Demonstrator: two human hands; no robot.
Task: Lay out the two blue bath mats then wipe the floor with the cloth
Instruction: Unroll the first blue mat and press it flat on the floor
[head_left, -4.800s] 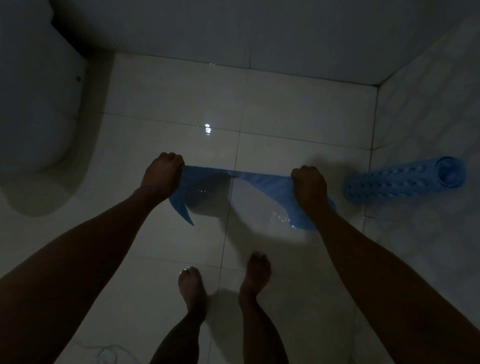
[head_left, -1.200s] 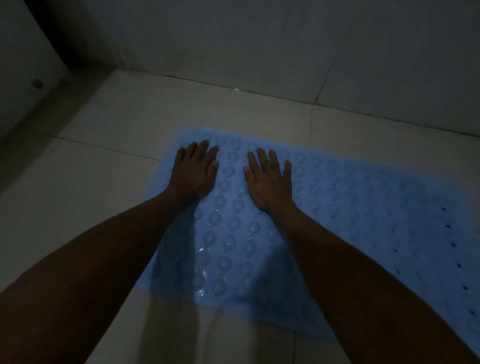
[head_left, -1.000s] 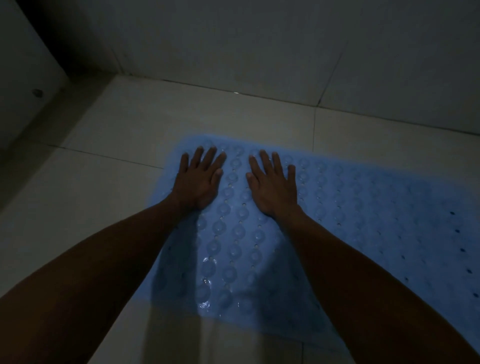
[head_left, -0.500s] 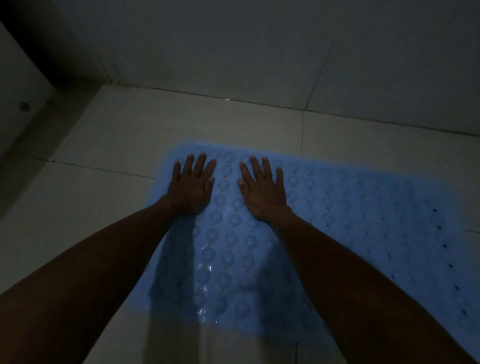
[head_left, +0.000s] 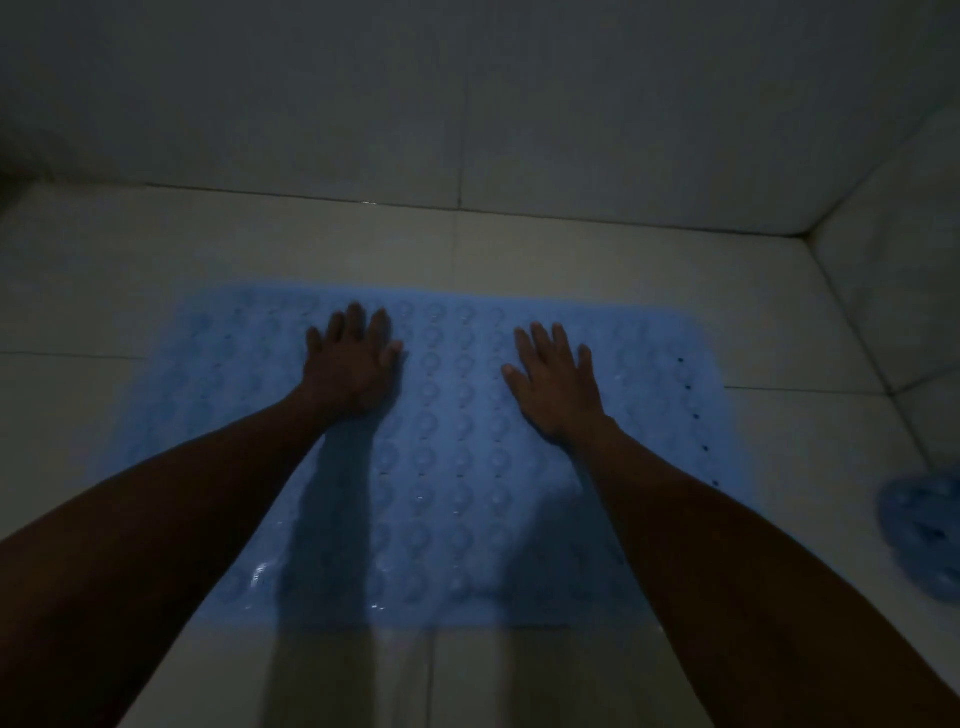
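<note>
Under both palms lies the first blue bath mat (head_left: 447, 467), spread flat on the tiled floor (head_left: 363, 244). The left hand (head_left: 353, 364) and right hand (head_left: 558, 384) press it with straight, slightly spread fingers, apart from each other. It looks thin, floppy and rubbery, its suction cups likely gripping wet tile, so lifting by an edge or corner would suit. Beyond the right fingers, well apart, the second bath mat (head_left: 924, 535) sits rolled and cut off by the frame. No cloth shows; the dim light blurs detail.

Pale tiled floor (head_left: 571, 249) w/ tiled wall (head_left: 467, 93) behind.
</note>
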